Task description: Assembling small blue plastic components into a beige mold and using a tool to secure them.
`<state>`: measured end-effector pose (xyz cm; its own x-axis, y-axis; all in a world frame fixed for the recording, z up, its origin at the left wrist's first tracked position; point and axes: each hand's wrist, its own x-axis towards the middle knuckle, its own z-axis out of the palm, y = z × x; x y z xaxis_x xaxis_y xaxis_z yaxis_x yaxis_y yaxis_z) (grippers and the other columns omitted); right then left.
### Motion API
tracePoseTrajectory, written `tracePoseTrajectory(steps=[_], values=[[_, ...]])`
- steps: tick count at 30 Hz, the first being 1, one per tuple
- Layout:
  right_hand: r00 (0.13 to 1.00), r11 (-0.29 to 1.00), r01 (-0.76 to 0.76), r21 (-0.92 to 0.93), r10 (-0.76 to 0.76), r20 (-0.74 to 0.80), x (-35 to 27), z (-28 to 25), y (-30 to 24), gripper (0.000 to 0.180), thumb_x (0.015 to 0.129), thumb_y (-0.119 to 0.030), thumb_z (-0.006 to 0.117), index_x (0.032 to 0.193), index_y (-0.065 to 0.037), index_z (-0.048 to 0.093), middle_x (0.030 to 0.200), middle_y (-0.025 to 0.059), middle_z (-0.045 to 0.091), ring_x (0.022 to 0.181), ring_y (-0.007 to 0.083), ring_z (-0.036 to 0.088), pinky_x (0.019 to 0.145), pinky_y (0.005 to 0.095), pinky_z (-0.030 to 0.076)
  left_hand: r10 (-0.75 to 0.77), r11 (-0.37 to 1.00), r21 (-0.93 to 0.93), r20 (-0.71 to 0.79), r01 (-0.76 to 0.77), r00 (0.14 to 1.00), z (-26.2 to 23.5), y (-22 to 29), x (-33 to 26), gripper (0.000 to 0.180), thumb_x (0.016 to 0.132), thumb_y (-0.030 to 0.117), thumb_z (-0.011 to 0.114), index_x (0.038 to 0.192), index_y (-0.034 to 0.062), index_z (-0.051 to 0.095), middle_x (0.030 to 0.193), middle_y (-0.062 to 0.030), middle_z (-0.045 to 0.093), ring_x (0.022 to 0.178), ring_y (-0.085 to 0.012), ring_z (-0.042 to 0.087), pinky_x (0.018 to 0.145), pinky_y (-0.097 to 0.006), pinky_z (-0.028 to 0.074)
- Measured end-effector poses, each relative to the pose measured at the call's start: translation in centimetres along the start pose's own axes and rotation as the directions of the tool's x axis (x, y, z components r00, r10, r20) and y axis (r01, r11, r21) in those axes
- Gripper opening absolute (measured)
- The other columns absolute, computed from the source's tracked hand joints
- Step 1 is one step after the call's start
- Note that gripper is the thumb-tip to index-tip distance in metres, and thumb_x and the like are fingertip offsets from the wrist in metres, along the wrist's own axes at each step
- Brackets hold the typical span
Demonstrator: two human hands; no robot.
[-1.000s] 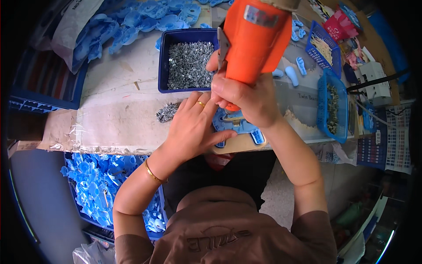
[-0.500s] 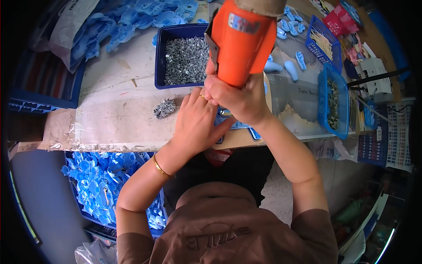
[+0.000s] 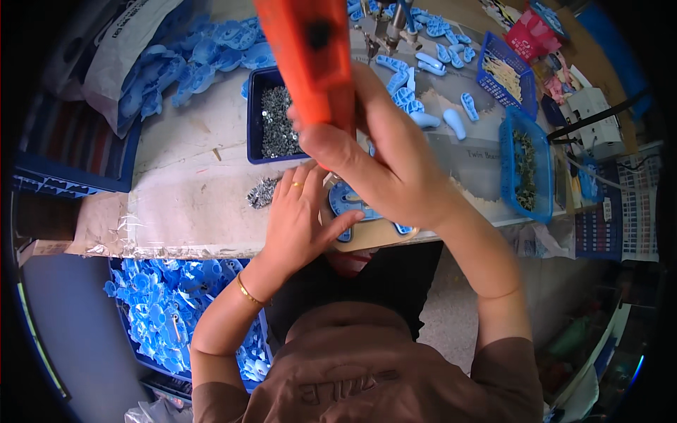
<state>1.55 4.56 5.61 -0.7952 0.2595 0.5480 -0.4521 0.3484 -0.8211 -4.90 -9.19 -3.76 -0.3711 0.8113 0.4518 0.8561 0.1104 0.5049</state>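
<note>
My right hand [image 3: 398,166] is wrapped round an orange power screwdriver [image 3: 314,63], held upright over the table's near edge. Its lower tip is hidden behind the hand and the body of the tool. My left hand [image 3: 295,218] lies with fingers stretched forward and apart, the thumb resting on a light blue plastic part [image 3: 343,197]. That part sits on a tan board [image 3: 374,235], partly covered by my right hand. Beside the left fingertips is a small heap of metal screws [image 3: 261,194]. Behind it stands a dark blue bin [image 3: 252,127] holding many more small metal pieces.
Blue moulded parts [image 3: 211,53] pile up at the far left. Loose blue pieces [image 3: 455,123] lie at the far right, near a light blue tray [image 3: 546,183] and a blue basket [image 3: 486,79]. Below the table edge, a crate holds more blue parts [image 3: 155,310].
The orange screwdriver has swung left and tilted, its body now over the bin's right side. My right hand has shifted with it, and more of the blue part shows. The left hand stays nearby.
</note>
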Motion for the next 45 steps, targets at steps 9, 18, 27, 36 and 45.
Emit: tracePoseTrajectory(steps=[9,18,27,36,45], values=[[0.871,0.903,0.371,-0.218,-0.420,-0.256,15.0,-8.7,-4.2,0.033,0.092,-0.028,0.067,0.112,-0.003,0.058,0.094,0.0076,0.069,0.085,0.0261,0.067,0.075,0.0358,0.051,0.075,0.991,-0.113,0.060,-0.068,0.995,-0.8,2.3,-0.9,0.041,0.078,0.019,0.075,0.113,0.0044,0.060,0.117,-0.0106,0.060,0.101,-0.0315,0.056,0.089,-0.040,0.046],[0.966,0.854,-0.040,0.519,-0.099,0.238,10.1,-8.5,-3.6,0.061,0.078,-0.009,0.069,0.131,0.002,0.039,0.079,0.0022,0.056,0.065,0.0100,0.052,0.063,0.0251,0.045,0.229,0.973,-0.043,0.101,-0.226,0.968,1.0,2.9,0.3,0.035,0.076,0.016,0.076,0.107,0.0062,0.064,0.115,-0.0104,0.062,0.104,-0.0308,0.056,0.092,-0.042,0.046],[0.960,0.958,-0.198,0.208,0.232,-0.157,2.8,-7.0,-6.2,0.055,0.079,-0.003,0.071,0.128,0.005,0.046,0.072,0.0039,0.060,0.055,0.0107,0.057,0.048,0.0225,0.042,0.282,0.951,0.083,0.173,-0.299,0.944,2.7,3.0,0.9,0.025,0.082,0.018,0.066,0.103,0.0050,0.065,0.109,-0.0059,0.064,0.103,-0.0248,0.059,0.101,-0.039,0.042],[0.968,0.986,0.102,0.132,-0.068,-0.243,1.3,-5.1,-3.3,0.030,0.080,0.006,0.067,0.106,0.001,0.052,0.066,0.0026,0.060,0.050,0.0075,0.056,0.045,0.0227,0.043,0.282,0.949,0.103,0.154,-0.299,0.947,3.1,3.1,1.1,0.021,0.081,0.018,0.068,0.098,0.0054,0.067,0.096,-0.0098,0.065,0.099,-0.0260,0.059,0.099,-0.041,0.043],[0.989,0.987,0.139,0.079,-0.134,-0.068,8.3,-9.6,-4.5,0.052,0.089,-0.042,0.071,0.109,-0.001,0.047,0.074,0.0002,0.054,0.063,0.0064,0.056,0.052,0.0204,0.044,0.270,0.951,0.104,0.181,-0.292,0.946,2.9,3.5,1.1,0.019,0.080,0.012,0.071,0.097,0.0072,0.065,0.107,-0.0062,0.066,0.097,-0.0276,0.060,0.093,-0.042,0.045]])
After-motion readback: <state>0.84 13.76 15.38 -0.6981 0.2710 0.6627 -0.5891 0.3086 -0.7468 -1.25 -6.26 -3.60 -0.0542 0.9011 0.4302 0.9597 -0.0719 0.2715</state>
